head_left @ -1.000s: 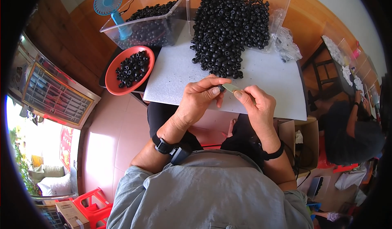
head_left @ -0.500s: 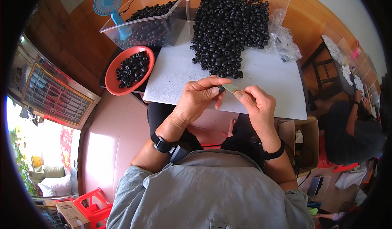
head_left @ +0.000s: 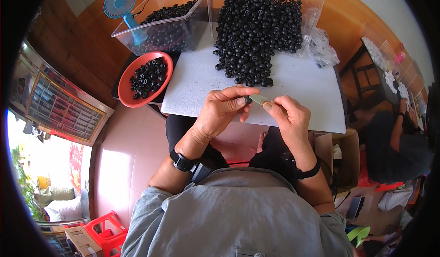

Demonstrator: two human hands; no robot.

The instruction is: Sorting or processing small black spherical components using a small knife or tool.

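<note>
Between the thumb and fingers of my left hand [head_left: 217, 112] is a small round black plastic piece [head_left: 248, 99]. My right hand [head_left: 292, 119] pinches a thin, pale green blade-like tool [head_left: 257, 98], its tip against or right beside that piece; contact is too small to make out. Both hands are over the near edge of the white foam board [head_left: 311, 92]. Just beyond them a large heap of similar black pieces [head_left: 247, 41] spills onto the board from a clear bin. An orange-red bowl [head_left: 124, 89] to the left holds more black pieces.
A second clear bin [head_left: 120, 36] with black pieces stands far left, a blue fan [head_left: 130, 21] at its edge. Crumpled clear plastic [head_left: 323, 50] lies at the board's right. An open cardboard box [head_left: 350, 160] sits to my right, and another person [head_left: 396, 147] works beyond it.
My hands, the black piece and the tool have barely moved. At the lower right, a bright green object near another person shows more than before.
</note>
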